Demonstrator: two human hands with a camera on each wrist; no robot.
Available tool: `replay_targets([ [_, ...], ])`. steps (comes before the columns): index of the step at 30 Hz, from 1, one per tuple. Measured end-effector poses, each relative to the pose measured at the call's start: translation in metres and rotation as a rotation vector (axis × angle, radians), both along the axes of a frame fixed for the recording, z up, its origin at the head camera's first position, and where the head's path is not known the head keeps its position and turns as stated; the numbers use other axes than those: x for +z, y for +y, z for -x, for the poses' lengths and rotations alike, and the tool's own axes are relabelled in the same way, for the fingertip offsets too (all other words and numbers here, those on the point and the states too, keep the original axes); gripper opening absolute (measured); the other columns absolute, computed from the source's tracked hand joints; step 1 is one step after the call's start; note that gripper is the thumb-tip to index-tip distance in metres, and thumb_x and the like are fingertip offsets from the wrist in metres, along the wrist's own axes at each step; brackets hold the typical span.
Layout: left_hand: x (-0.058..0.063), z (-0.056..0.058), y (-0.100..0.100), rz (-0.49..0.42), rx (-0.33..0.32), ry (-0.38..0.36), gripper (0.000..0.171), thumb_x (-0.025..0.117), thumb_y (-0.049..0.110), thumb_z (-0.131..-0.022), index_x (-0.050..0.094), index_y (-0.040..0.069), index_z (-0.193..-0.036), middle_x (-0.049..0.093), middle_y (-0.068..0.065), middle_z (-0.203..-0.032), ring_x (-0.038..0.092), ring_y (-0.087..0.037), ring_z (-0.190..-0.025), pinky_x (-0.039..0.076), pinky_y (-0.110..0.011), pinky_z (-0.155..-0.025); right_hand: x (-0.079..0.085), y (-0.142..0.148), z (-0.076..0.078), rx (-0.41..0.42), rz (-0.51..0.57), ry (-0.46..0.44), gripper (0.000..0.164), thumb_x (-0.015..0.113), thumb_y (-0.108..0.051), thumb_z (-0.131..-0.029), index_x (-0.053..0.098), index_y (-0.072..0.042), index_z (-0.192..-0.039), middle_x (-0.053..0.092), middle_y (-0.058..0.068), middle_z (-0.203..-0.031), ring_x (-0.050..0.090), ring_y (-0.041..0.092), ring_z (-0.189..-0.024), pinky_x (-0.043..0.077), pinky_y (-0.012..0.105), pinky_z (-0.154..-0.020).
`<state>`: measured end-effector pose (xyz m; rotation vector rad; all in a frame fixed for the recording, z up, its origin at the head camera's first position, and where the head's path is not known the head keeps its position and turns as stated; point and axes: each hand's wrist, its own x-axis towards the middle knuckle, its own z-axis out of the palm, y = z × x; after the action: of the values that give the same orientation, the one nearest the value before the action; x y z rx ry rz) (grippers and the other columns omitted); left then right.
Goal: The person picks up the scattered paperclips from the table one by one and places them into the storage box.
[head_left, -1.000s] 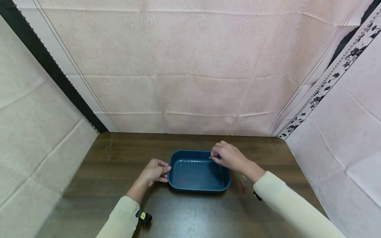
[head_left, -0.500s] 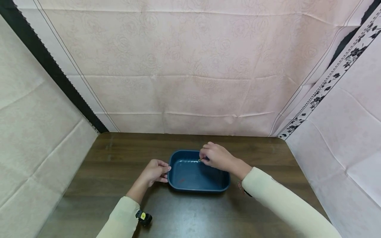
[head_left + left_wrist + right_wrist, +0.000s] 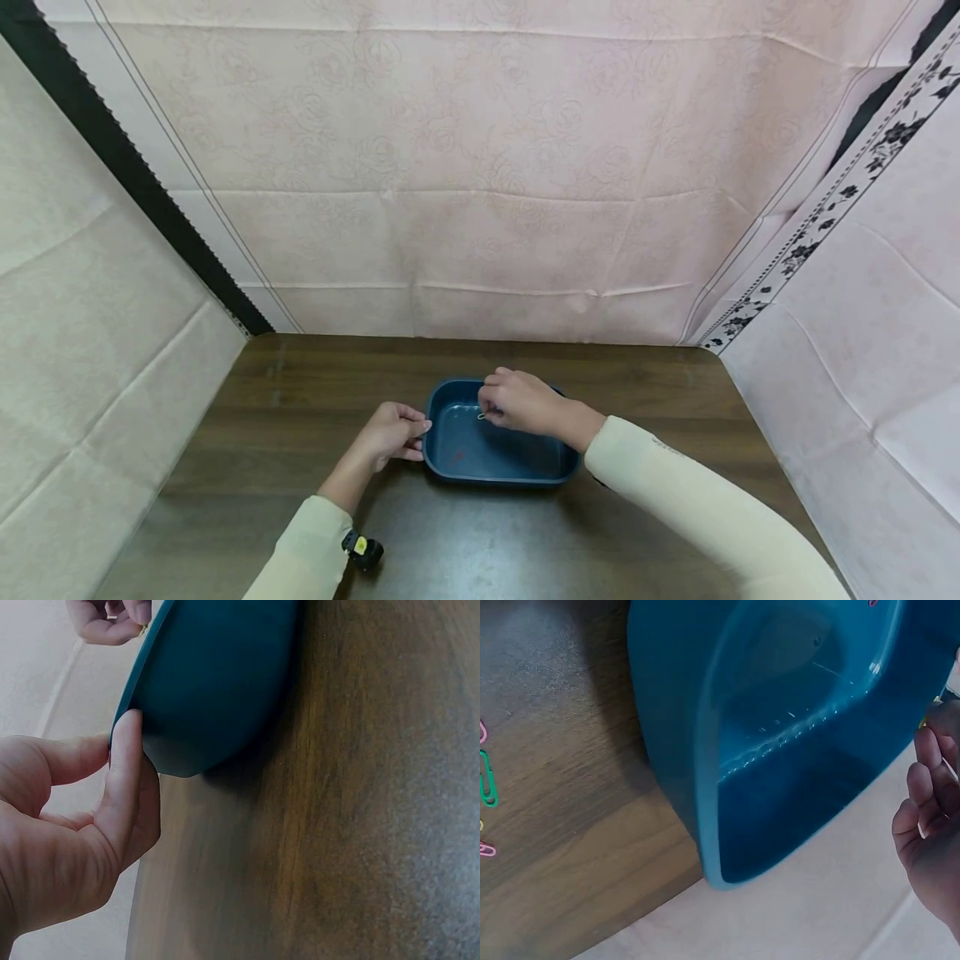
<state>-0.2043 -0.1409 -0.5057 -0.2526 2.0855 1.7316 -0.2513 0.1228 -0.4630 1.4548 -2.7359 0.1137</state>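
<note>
A blue rectangular tray (image 3: 501, 481) stands on the wooden table. At its left end my left hand (image 3: 392, 433) pinches the rim between thumb and fingers, as the left wrist view shows up close. My right hand (image 3: 523, 405) is over the tray's far left part and pinches a small yellow paper clip (image 3: 482, 417) between thumb and fingertips. Only a bit of that clip shows in the right wrist view. Inside the tray lies a pink paper clip (image 3: 872, 602), cut off by the frame's top edge.
On the table right of the tray lie several paper clips, among them a green paper clip (image 3: 489, 780) and a pink paper clip (image 3: 487, 849); the right sleeve hides them in the head view. Pale cloth (image 3: 465, 208) hangs behind the table and on both sides.
My right hand has moved left across the tray with the yellow paper clip, from the far right corner towards the left end. The left hand and the tray have stayed in place.
</note>
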Motion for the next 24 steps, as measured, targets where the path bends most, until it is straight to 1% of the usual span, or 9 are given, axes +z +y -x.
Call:
replay_targets([
  [4,0.001,-0.001,0.0,0.0,0.006,-0.003,0.021,0.063,0.008,-0.103,0.062,-0.008,-0.116,0.066,-0.023,-0.096,0.065,-0.02,-0.073,0.066,-0.035,-0.068,-0.001,-0.008,0.002,0.01,-0.047,-0.024,0.004,0.075,-0.023,-0.096,0.073,-0.019,-0.097,0.066,-0.006,-0.094,0.051,0.01,-0.083,0.049,0.018,-0.069],
  [11,0.001,-0.001,0.0,0.004,0.013,-0.006,0.023,0.062,0.008,-0.103,0.061,-0.009,-0.117,0.066,-0.021,-0.093,0.065,-0.019,-0.071,0.066,-0.035,-0.067,-0.003,-0.024,0.003,0.076,-0.072,-0.001,0.006,0.073,-0.024,-0.097,0.074,-0.018,-0.094,0.068,-0.007,-0.091,0.052,0.01,-0.081,0.047,0.017,-0.067],
  [15,0.001,0.0,0.0,-0.005,0.009,-0.007,0.022,0.062,0.008,-0.103,0.06,-0.01,-0.117,0.066,-0.022,-0.095,0.065,-0.02,-0.07,0.066,-0.035,-0.066,-0.006,-0.032,0.003,0.093,-0.09,-0.022,0.005,0.072,-0.024,-0.097,0.073,-0.021,-0.094,0.067,-0.007,-0.092,0.051,0.01,-0.081,0.045,0.016,-0.067],
  [20,0.001,0.001,0.0,-0.001,0.009,-0.015,0.022,0.062,0.008,-0.103,0.061,-0.009,-0.117,0.067,-0.021,-0.095,0.066,-0.019,-0.07,0.066,-0.035,-0.066,-0.01,-0.04,0.003,0.113,-0.092,-0.053,0.003,0.073,-0.021,-0.097,0.074,-0.022,-0.094,0.067,-0.007,-0.092,0.051,0.01,-0.081,0.046,0.016,-0.068],
  [24,0.001,0.002,0.001,0.002,0.005,-0.016,0.021,0.062,0.008,-0.103,0.062,-0.008,-0.117,0.066,-0.019,-0.093,0.066,-0.019,-0.07,0.066,-0.034,-0.066,-0.013,-0.045,0.004,0.107,-0.127,-0.075,0.004,0.071,-0.022,-0.099,0.073,-0.022,-0.096,0.067,-0.008,-0.094,0.051,0.009,-0.083,0.047,0.016,-0.07],
])
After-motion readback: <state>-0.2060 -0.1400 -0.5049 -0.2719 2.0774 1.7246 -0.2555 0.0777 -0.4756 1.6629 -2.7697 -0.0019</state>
